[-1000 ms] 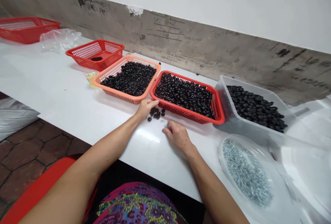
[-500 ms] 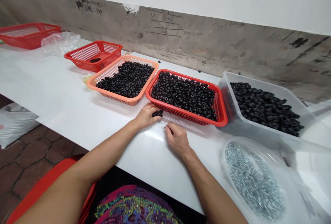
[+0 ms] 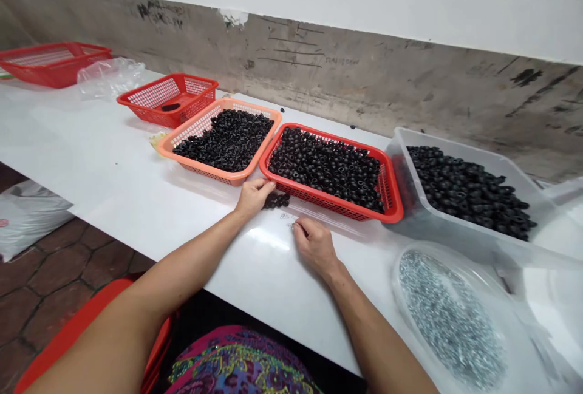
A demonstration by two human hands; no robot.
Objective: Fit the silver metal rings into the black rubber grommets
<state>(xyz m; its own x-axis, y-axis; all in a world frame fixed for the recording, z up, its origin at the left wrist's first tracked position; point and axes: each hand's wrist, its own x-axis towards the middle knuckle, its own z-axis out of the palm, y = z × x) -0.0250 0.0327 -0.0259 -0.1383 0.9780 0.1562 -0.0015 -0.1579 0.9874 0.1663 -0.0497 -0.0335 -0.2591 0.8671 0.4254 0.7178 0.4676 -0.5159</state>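
My left hand (image 3: 255,197) is closed in a pinch at the near left corner of the red basket (image 3: 328,198), thumb and fingertips together. I cannot make out what is between them. Beside its fingers, a small cluster of black ring-like parts (image 3: 277,201) lies on the white table (image 3: 255,278). To the right, my right hand (image 3: 314,245) rests on the tabletop with its fingers curled closed. Tiny pieces (image 3: 291,226) show at its fingertips, too small to name. Many black round parts (image 3: 328,166) with holes fill the red basket.
An orange basket (image 3: 204,176) of smaller black rings stands left of the red one. Farther left are two more red baskets (image 3: 168,116) and a clear plastic bag (image 3: 109,77). At right stand a translucent bin (image 3: 455,221) of black parts and a tub of small silvery pieces (image 3: 450,321).
My left hand has drawn slightly up and left off the black cluster, uncovering more of it, and its fingers now pinch together. My right hand has barely moved.
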